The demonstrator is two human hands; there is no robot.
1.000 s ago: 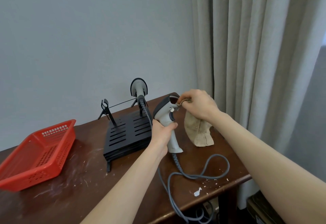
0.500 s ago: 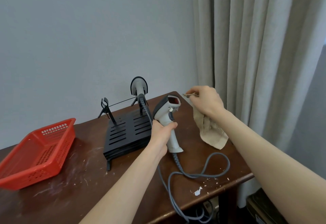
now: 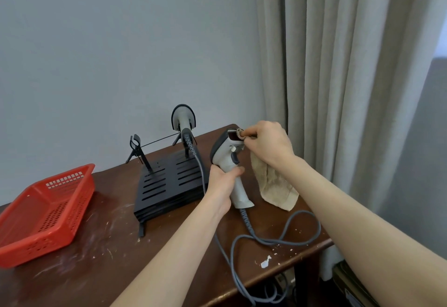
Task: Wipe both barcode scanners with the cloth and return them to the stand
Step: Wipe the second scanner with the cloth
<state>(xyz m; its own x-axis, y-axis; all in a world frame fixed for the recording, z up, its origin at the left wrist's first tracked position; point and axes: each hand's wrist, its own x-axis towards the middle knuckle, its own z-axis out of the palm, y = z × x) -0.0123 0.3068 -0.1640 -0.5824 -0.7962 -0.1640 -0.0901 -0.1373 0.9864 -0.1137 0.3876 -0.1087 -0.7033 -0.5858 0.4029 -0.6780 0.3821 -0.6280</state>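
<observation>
While left hand grips the scanner, right hand tight on cloth, seemingly at its window.

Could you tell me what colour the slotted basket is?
The slotted plastic basket is red; the head view shows it.

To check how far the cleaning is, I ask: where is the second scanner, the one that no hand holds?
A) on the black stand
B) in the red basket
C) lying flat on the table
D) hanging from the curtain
A: the second scanner sits on the black stand, while the left hand grips the held scanner and the right hand pinches the cloth at its front window.
</observation>
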